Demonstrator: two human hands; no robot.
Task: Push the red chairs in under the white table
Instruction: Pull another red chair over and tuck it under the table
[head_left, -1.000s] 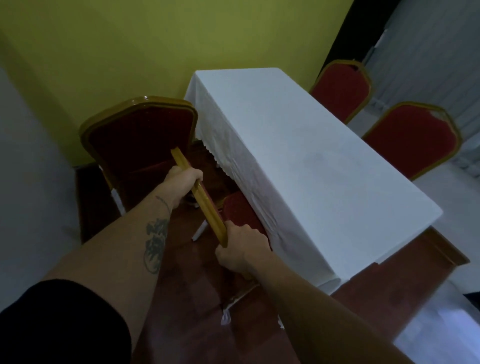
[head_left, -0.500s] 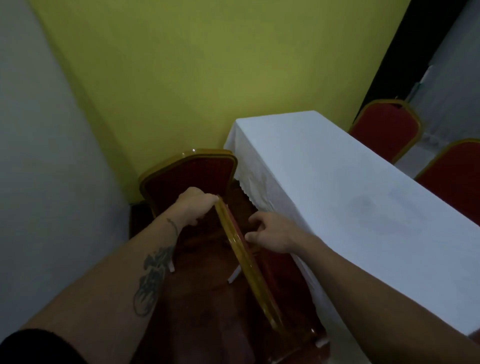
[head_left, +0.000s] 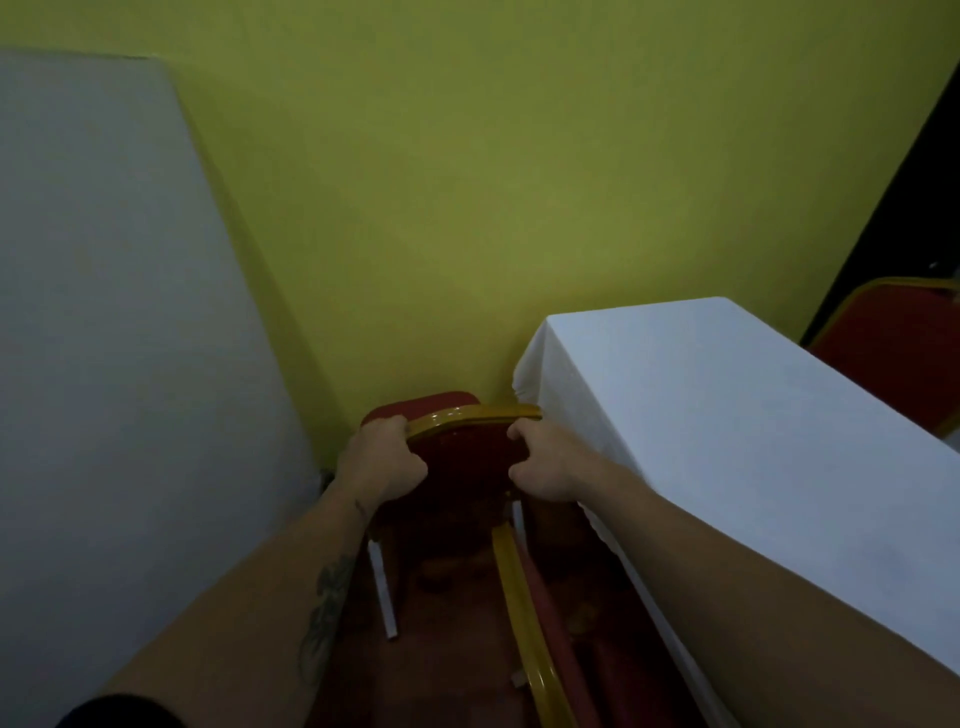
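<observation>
A red chair with a gold frame (head_left: 462, 447) stands near the yellow wall, at the far left corner of the white table (head_left: 727, 441). My left hand (head_left: 382, 462) grips the left end of its gold top rail. My right hand (head_left: 545, 462) holds the right side of the backrest. A second red chair (head_left: 524, 618) stands closer to me with its gold backrest edge along the table's hanging cloth and its seat under the table. A third red chair (head_left: 893, 343) stands on the table's far side at right.
A yellow wall (head_left: 493, 208) closes the space just behind the held chair. A grey wall (head_left: 114, 364) runs along the left. The floor (head_left: 447, 665) between the wall and the table is dark reddish brown and narrow.
Both hands have left the near chair's backrest and taken hold of the farther chair by the wall. My view has swung left and forward, toward the yellow wall.
</observation>
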